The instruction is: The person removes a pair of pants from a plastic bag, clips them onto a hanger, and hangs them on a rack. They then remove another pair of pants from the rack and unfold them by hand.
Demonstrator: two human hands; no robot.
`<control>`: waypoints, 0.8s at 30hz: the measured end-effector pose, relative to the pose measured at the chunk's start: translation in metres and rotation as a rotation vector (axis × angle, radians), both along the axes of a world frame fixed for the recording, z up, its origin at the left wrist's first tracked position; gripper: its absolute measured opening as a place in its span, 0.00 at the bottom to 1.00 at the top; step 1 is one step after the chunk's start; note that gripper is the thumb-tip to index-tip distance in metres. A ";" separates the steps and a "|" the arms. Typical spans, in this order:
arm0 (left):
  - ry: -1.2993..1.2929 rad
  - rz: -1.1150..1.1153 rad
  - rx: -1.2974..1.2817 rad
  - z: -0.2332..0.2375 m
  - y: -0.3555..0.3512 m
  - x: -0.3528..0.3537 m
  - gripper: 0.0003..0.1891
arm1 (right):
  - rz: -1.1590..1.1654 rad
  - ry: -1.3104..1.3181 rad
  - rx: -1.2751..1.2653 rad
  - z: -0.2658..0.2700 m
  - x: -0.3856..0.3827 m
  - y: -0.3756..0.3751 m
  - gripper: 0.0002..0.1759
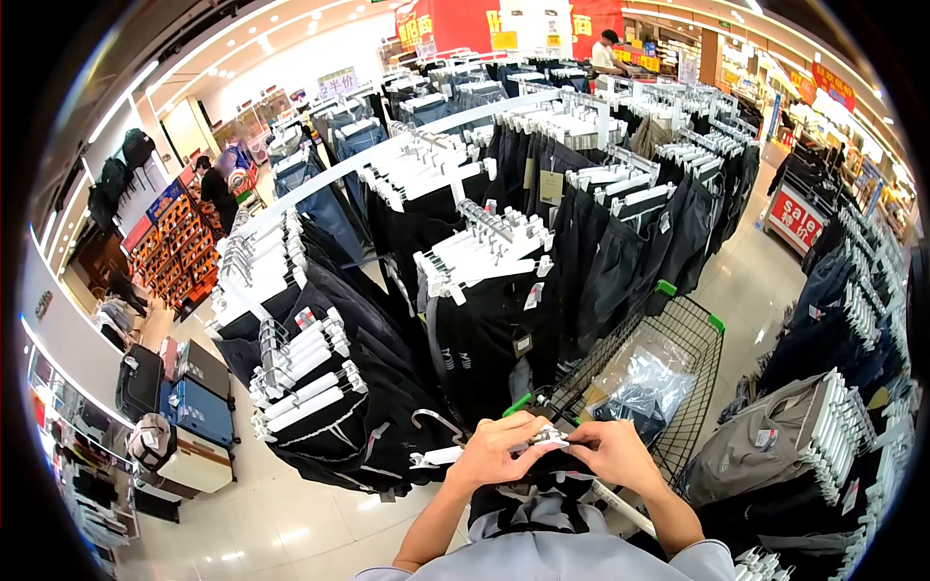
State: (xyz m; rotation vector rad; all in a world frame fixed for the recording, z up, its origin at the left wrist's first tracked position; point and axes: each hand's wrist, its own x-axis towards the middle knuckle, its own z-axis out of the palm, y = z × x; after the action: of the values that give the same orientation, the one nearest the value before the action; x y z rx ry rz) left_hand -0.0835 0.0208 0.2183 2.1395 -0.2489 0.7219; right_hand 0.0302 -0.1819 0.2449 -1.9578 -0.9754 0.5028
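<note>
Just past the grey shirt [557, 557], the left hand [497, 451] and right hand [617, 453], both pinched narrow, held a white hanger [442, 457] at one clip [550, 438]. Beyond stood a cart [705, 366] beside racked black trousers [489, 339]; farther back hung a red banner [463, 27].

bright, even light from ceiling lights [123, 103] — glare on the glossy floor [295, 533] — strong fisheye bending, black corners.

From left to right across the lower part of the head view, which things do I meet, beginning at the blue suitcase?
Blue suitcase, front-left hangers, left hand, pinched white clip, right hand, grey trousers.
</note>
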 end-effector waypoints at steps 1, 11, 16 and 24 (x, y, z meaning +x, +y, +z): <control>0.008 0.001 0.012 0.000 0.001 0.000 0.15 | -0.002 0.003 -0.002 -0.001 0.002 0.000 0.10; 0.044 -0.001 0.045 -0.003 -0.003 0.003 0.16 | 0.049 0.094 -0.059 0.001 0.012 -0.007 0.09; 0.042 -0.004 0.093 -0.001 -0.008 0.005 0.16 | 0.086 0.039 -0.074 0.013 0.009 -0.011 0.09; 0.075 -0.039 0.088 0.000 -0.008 0.004 0.17 | 0.267 -0.173 -0.062 0.019 0.016 -0.010 0.14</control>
State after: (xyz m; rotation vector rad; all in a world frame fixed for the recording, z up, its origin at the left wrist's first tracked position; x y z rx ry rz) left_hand -0.0800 0.0132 0.2184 2.2340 -0.2860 0.6169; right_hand 0.0461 -0.1916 0.2636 -1.9608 -1.3564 0.5225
